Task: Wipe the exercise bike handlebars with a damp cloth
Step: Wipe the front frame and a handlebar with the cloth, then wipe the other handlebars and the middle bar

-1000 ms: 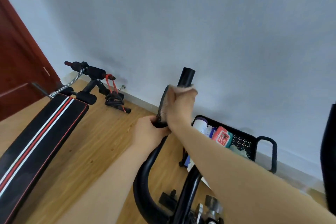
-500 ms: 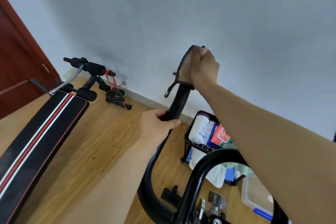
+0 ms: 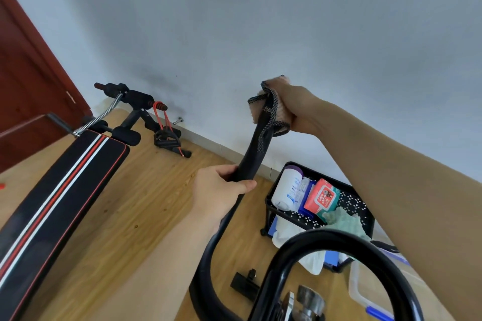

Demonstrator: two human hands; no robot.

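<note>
The black exercise bike handlebar point(image 3: 250, 156) rises from the lower middle toward the wall. My left hand point(image 3: 219, 193) grips it around the middle of the upright stretch. My right hand point(image 3: 294, 107) is closed around a beige cloth with a dark mesh edge point(image 3: 268, 112), wrapped over the top end of the bar. The tip of the bar is hidden under the cloth. A second curved black bar point(image 3: 336, 240) arcs across the lower right.
A black sit-up bench with red and white stripes point(image 3: 60, 203) lies at the left on the wooden floor. A black cart point(image 3: 362, 203) holding a white bottle point(image 3: 287, 187), wipes and rags stands at the right by the wall. A red-brown door point(image 3: 28, 91) is far left.
My right hand slid the cloth from the lower part of the bar up to its top end. My left hand stayed gripping lower on the bar.
</note>
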